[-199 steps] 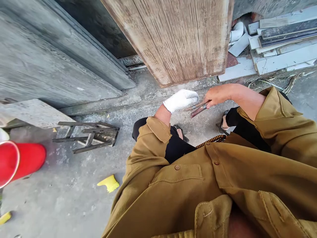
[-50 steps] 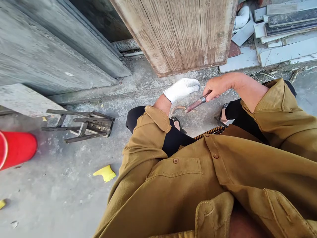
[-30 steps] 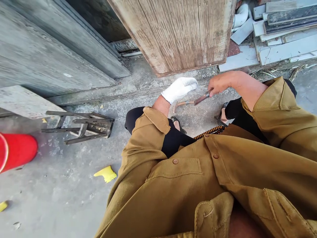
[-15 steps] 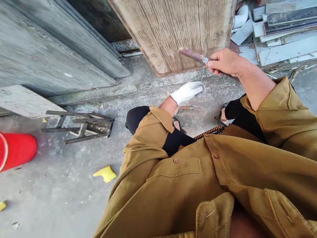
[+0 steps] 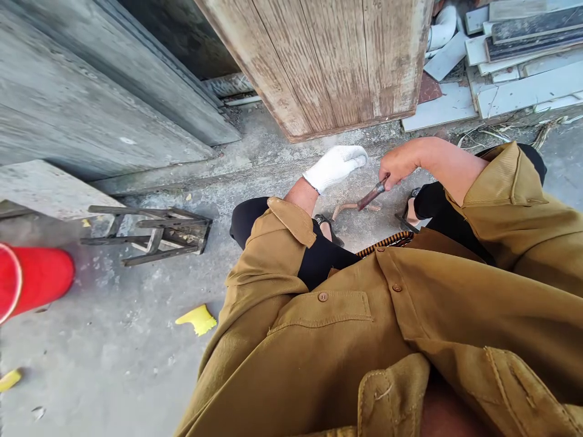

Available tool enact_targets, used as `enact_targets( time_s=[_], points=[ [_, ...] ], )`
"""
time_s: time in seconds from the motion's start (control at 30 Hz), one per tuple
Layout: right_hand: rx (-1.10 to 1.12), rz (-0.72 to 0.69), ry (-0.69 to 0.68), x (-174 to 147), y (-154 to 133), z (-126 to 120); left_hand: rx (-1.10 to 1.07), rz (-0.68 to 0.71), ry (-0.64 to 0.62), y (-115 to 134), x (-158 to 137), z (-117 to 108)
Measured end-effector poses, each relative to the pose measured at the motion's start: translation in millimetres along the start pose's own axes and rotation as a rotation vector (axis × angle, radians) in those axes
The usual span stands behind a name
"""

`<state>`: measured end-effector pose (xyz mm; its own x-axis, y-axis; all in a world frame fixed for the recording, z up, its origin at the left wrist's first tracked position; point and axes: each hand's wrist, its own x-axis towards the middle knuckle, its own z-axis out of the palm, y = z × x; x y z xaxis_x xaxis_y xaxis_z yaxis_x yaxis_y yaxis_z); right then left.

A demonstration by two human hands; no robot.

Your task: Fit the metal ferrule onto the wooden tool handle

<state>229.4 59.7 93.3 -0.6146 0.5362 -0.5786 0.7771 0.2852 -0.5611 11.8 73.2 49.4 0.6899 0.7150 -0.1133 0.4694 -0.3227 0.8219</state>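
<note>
My left hand (image 5: 337, 167), in a white knitted glove, is closed with its fingers curled, a little above the floor. The thin wire that ran into it half a second ago is too fine to make out now. My bare right hand (image 5: 401, 162) is wrapped around one end of a short brown stick (image 5: 372, 195), whose free end points down and to the left. The wire winding on this stick is hidden by my hand. Below, a bent brown stick (image 5: 345, 207) lies on the concrete between my feet, partly covered by the held one.
A weathered wooden panel (image 5: 328, 67) stands ahead. Stacked boards (image 5: 528, 91) and a white pipe elbow (image 5: 443, 29) are at the right. To the left are a small wooden stool (image 5: 155, 233), a red bucket (image 5: 40, 276) and a yellow scrap (image 5: 199, 318) on the floor.
My right hand has come down and swung the stick round from pointing up-left to pointing down-left. My gloved left hand has shifted slightly left and stays closed.
</note>
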Motion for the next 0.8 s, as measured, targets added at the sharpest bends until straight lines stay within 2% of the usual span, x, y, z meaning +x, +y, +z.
enact_targets(
  time_s=[0.03, 0.1, 0.17, 0.27, 0.4, 0.47, 0.57, 0.73, 0.8],
  points=[
    [-0.005, -0.024, -0.089, -2, -4, 0, 0.008, -0.008, 0.016, -3, 1, -1],
    [-0.051, -0.04, -0.166, -9, -7, -7, 0.009, -0.018, 0.051, -10, 4, -2],
    [-0.055, -0.058, -0.113, -18, -4, -18, -0.003, -0.029, 0.091, -16, 8, -3],
    [0.101, -0.052, 0.11, -31, 4, -33, -0.053, -0.068, 0.102, -18, 11, 0],
    [0.408, 0.056, 0.569, -42, 7, -40, -0.141, -0.106, -0.015, -3, 9, 5],
    [0.441, 0.13, 0.686, -43, 7, -40, -0.159, -0.098, -0.071, 7, 6, 8],
    [0.382, 0.182, 0.719, -40, 13, -40, -0.199, -0.082, -0.148, 19, 2, 10],
    [0.11, 0.24, 0.721, -26, 27, -39, -0.206, -0.053, -0.206, 20, -1, 11],
    [0.051, 0.226, 0.644, -19, 31, -34, -0.168, -0.022, -0.212, 16, -2, 10]
  ],
)
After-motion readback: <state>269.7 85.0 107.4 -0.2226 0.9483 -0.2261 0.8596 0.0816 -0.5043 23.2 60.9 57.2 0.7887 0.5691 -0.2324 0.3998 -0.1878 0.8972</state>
